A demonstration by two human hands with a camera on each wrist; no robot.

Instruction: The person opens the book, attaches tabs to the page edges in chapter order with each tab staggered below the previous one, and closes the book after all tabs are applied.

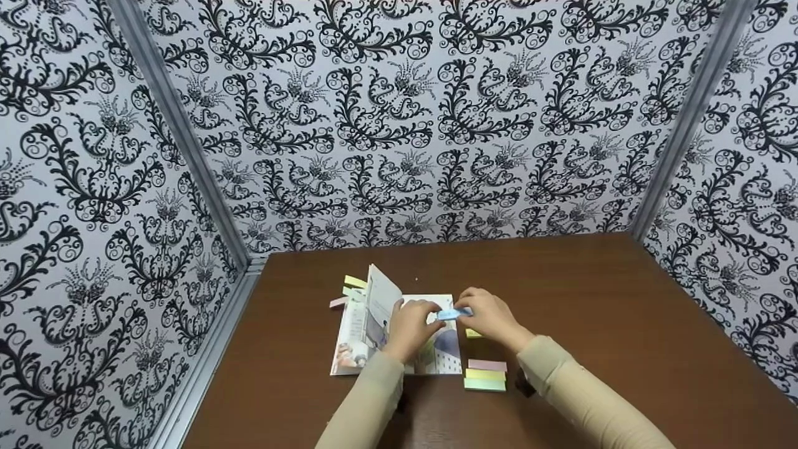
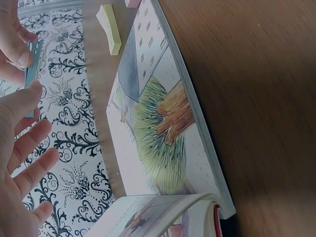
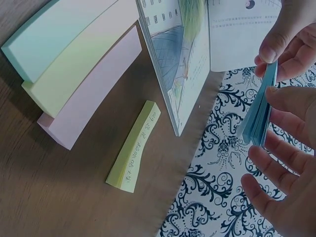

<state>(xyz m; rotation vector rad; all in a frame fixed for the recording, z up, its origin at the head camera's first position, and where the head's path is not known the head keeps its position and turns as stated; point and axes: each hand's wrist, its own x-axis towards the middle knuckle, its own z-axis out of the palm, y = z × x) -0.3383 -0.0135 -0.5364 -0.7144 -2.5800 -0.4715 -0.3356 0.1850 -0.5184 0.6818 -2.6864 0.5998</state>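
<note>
Over the open picture book (image 1: 444, 365), both hands hold a thin blue pad of sticky notes (image 1: 450, 313). Thumb and fingers of my left hand (image 1: 411, 325) pinch one end, while my right hand (image 1: 489, 313) pinches the other. In the right wrist view the blue pad (image 3: 257, 116) has its strips fanned slightly apart at one end. The remaining fingers of the right hand (image 3: 291, 143) spread loosely away from it. One book page (image 1: 381, 302) stands raised near the left forearm. Beside the book's right edge lies a yellow sticky-note pad (image 3: 133, 148) with handwriting on it.
Pink (image 1: 487, 365), yellow (image 1: 486, 375) and green (image 1: 485, 385) sticky-note pads lie together right of the book, near the right forearm. Yellow (image 1: 355, 281), green and pink (image 1: 338, 302) tabs stick out from the book's left side. Patterned walls (image 1: 399, 125) bound the brown table (image 1: 561, 274).
</note>
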